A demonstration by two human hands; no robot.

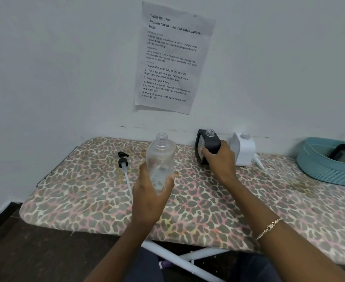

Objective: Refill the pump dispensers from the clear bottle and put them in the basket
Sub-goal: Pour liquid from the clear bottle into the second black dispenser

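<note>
Head view: left grip (149, 192) wraps clear bottle (160, 157) low, above board (208, 200) middle; uncapped, probably light, squashy. Right grip (220, 161) clasps black dispenser (211, 142) at far edge; looks stiff, hold mid-body.

Wall sheet (173, 58): "TASK ID 3797", seemingly "Portion mixed nuts into small ziplock bags".
</note>
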